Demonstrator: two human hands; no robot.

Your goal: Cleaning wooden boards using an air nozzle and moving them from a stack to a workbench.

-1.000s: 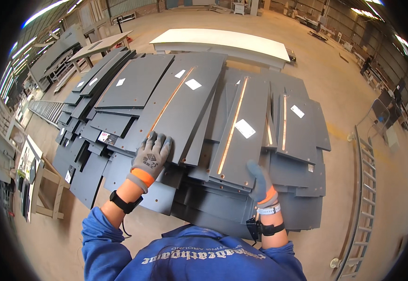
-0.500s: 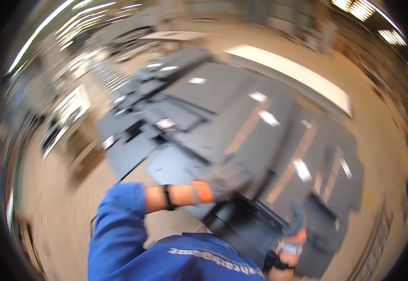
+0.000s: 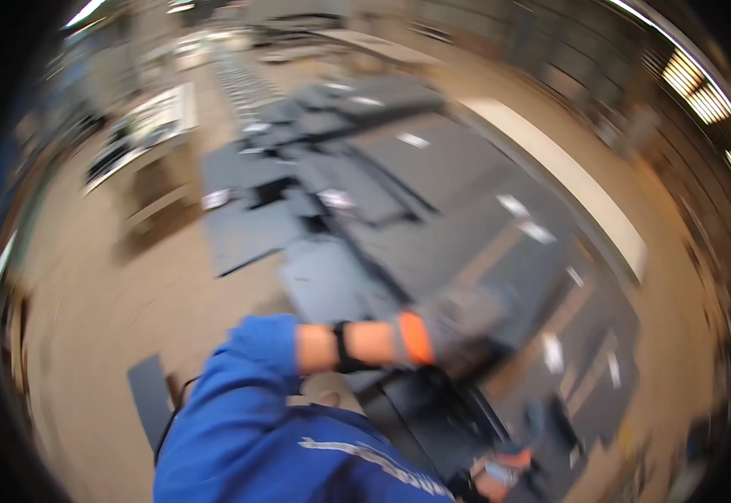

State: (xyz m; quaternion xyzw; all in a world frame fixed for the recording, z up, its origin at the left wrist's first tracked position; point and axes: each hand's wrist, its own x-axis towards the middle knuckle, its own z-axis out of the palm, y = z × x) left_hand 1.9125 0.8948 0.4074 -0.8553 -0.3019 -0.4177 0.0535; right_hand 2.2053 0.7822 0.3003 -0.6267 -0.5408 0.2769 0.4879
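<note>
My left hand (image 3: 464, 320), in a grey glove with an orange cuff, reaches across dark grey flat panels (image 3: 491, 189). Its fingers are smeared by motion. Just below it lies a black, glossy, box-like piece with raised edges (image 3: 432, 411), close to my body. My right hand (image 3: 537, 432), also gloved with an orange cuff, is low on the right at the far end of that piece. Blur hides its fingers too, and whether either hand grips the piece does not show. White labels (image 3: 553, 354) dot the panels.
Smaller grey parts (image 3: 286, 180) lie piled on the panels' left side. A long pale board (image 3: 567, 176) runs along the far right edge. At the left stands a wooden table (image 3: 156, 138) with things on it. A grey sheet (image 3: 152, 392) is low on the left.
The whole view has turned, so the panels appear shifted right. My left hand has moved rightward in the picture, and my right hand sits lower.
</note>
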